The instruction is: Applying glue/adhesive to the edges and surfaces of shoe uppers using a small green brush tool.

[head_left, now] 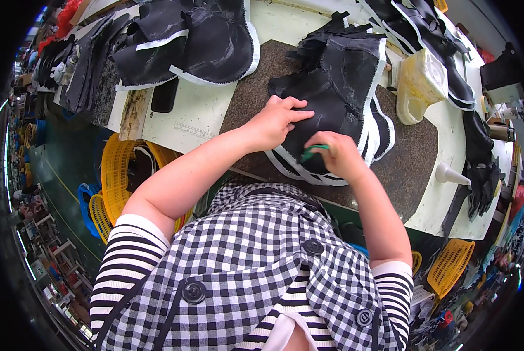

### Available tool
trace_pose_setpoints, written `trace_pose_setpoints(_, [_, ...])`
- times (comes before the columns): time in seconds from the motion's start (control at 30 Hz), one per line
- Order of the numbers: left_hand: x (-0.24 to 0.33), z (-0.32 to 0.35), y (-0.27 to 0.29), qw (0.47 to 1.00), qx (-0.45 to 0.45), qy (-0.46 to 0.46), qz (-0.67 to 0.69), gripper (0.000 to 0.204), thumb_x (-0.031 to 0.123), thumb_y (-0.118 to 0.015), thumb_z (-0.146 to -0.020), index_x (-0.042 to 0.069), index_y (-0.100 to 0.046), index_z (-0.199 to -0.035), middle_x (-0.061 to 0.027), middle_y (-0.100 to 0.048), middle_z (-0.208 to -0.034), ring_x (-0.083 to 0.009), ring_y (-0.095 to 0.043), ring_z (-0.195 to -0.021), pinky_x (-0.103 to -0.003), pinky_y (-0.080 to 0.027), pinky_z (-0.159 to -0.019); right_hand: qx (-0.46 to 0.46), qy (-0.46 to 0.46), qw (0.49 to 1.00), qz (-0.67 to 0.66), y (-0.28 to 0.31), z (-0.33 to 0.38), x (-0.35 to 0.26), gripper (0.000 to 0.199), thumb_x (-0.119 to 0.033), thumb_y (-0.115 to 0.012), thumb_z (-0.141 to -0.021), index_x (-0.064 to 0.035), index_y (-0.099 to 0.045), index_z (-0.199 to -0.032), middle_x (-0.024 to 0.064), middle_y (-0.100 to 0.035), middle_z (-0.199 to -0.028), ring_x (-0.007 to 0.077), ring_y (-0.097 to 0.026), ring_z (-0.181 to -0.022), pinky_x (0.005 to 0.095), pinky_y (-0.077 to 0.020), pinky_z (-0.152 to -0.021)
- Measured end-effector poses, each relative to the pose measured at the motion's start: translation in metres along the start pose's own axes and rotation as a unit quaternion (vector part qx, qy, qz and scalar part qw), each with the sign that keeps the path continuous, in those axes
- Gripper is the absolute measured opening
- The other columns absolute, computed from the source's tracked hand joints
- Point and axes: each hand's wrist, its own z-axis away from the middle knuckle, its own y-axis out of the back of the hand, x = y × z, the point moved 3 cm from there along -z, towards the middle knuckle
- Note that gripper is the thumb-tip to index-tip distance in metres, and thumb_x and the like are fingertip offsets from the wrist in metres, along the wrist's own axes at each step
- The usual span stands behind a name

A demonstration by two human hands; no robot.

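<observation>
A stack of black shoe-upper pieces (355,76) with white trimmed edges lies on a dark speckled board (411,158). My left hand (278,121) rests on the top piece, its fingers stretched out over the black surface. Just to its right, my right hand (339,154) is closed around a small green tool (314,151). The tool points down-left at the black piece near the stack's near edge. Its working end is blurred, so its exact kind does not show.
More black uppers (218,44) lie at the back left, by a black phone (164,95) and a ruler (193,130). Right of the board stand a yellowed plastic container (421,79) and a white cone (452,174). A yellow basket (114,169) stands below the table's left edge.
</observation>
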Motion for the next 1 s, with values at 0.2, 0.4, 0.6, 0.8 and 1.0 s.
trace_pose_setpoints(0.2, [0.000,0.002,-0.002,1.000,0.013,-0.002,-0.024,0.056,-0.011,-0.053,-0.081,0.015,-0.060,-0.130,-0.0124,-0.047,-0.138,-0.0330,-0.043,-0.116,-0.039,-0.039,-0.106,0.043,-0.159,0.985,0.043,0.037,0.056,0.012,0.022,0.005,-0.062,-0.080,-0.0096,-0.062,-0.097,0.0110,-0.068,-0.089,0.0329,-0.066,-0.085,0.0375,-0.0528,-0.070])
trace_pose_setpoints(0.4, [0.004,0.003,-0.005,0.999,0.040,-0.012,-0.034,0.055,-0.010,-0.053,-0.081,0.014,-0.060,-0.130,-0.0127,-0.048,-0.137,-0.0334,-0.043,-0.115,-0.040,-0.039,-0.104,0.387,-0.050,0.910,0.138,-0.001,0.088,-0.002,0.029,0.004,-0.064,-0.082,-0.0090,-0.063,-0.108,0.0125,-0.068,-0.094,0.0272,-0.068,-0.085,0.0335,-0.0554,-0.074])
trace_pose_setpoints(0.6, [0.006,0.005,-0.007,0.998,0.012,0.006,-0.069,0.055,-0.005,-0.056,-0.084,0.017,-0.056,-0.134,-0.0107,-0.047,-0.138,-0.0331,-0.042,-0.116,-0.040,-0.036,-0.106,0.376,-0.035,0.908,0.178,-0.011,0.081,0.003,0.038,0.004,-0.067,-0.075,-0.0158,-0.063,-0.108,0.0096,-0.068,-0.097,0.0284,-0.067,-0.087,0.0363,-0.0555,-0.073])
trace_pose_setpoints(0.8, [0.009,0.004,-0.009,0.996,0.046,-0.009,-0.082,0.053,-0.004,-0.057,-0.082,0.015,-0.058,-0.131,-0.0129,-0.049,-0.136,-0.0343,-0.044,-0.114,-0.041,-0.040,-0.102,0.240,-0.013,0.952,0.192,-0.043,0.073,-0.021,0.035,0.001,-0.066,-0.075,-0.0153,-0.064,-0.106,0.0108,-0.065,-0.097,0.0286,-0.065,-0.086,0.0360,-0.0547,-0.071])
trace_pose_setpoints(1.0, [0.011,0.004,-0.006,0.997,0.034,-0.009,-0.064,0.056,-0.006,-0.057,-0.083,0.018,-0.057,-0.133,-0.0124,-0.047,-0.138,-0.0343,-0.043,-0.116,-0.040,-0.037,-0.104,0.345,-0.067,0.919,0.179,0.002,0.082,0.008,0.032,0.004,-0.062,-0.074,-0.0125,-0.059,-0.102,0.0106,-0.062,-0.088,0.0311,-0.062,-0.075,0.0388,-0.0522,-0.062])
